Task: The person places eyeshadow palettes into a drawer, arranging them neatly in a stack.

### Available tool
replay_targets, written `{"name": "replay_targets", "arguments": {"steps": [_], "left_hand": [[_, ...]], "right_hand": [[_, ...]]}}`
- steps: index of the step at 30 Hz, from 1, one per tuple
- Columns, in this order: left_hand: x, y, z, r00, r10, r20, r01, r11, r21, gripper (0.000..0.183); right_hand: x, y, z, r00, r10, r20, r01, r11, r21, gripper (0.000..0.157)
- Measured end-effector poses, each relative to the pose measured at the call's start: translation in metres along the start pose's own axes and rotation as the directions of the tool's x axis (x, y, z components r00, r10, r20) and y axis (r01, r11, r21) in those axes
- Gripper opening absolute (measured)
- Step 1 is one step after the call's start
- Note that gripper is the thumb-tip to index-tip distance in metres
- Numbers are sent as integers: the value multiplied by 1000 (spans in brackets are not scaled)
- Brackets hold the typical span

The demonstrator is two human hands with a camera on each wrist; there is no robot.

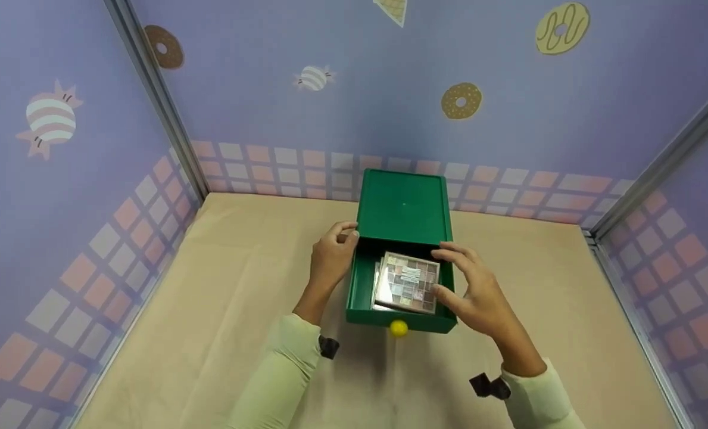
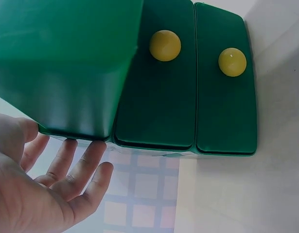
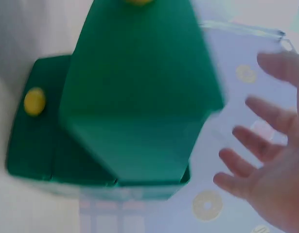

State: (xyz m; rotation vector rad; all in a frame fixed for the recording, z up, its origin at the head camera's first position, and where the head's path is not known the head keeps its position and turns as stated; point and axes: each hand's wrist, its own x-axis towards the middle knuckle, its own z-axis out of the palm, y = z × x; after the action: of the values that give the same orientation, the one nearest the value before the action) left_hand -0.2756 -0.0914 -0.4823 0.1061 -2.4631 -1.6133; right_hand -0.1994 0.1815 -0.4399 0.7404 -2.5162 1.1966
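A green drawer cabinet has its top drawer pulled out, with a yellow round knob on the front. Inside lies a square eyeshadow palette of many small coloured pans, over another flat case that peeks out at its left. My left hand is at the cabinet's left side, fingertips right at its edge in the left wrist view, fingers loosely bent. My right hand hovers at the drawer's right wall, its fingers spread and its thumb overlapping the palette's right edge in the head view.
Below the pulled-out drawer, two closed drawers with yellow knobs show in the left wrist view. A beige cloth covers the table. Purple patterned panels with metal posts enclose the back and both sides.
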Motion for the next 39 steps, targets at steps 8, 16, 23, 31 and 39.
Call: {"name": "replay_targets", "arguments": {"steps": [8, 16, 23, 31, 39], "left_hand": [[2, -2, 0, 999, 30, -13, -30, 1000, -3, 32], [2, -3, 0, 1000, 28, -6, -28, 1000, 3, 33], [2, -1, 0, 1000, 29, -11, -29, 1000, 4, 34], [0, -1, 1, 1000, 23, -15, -23, 1000, 3, 32], [-1, 0, 1, 999, 18, -27, -17, 1000, 9, 33]], "right_hand": [[-32, -38, 19, 939, 298, -171, -201, 879, 433, 32], [-67, -53, 54, 816, 577, -43, -408, 626, 665, 20], [-79, -45, 85, 702, 708, 82, -576, 497, 649, 29], [-80, -35, 111, 627, 773, 95, -624, 425, 656, 36], [-75, -33, 125, 605, 796, -9, -598, 462, 655, 35]]}}
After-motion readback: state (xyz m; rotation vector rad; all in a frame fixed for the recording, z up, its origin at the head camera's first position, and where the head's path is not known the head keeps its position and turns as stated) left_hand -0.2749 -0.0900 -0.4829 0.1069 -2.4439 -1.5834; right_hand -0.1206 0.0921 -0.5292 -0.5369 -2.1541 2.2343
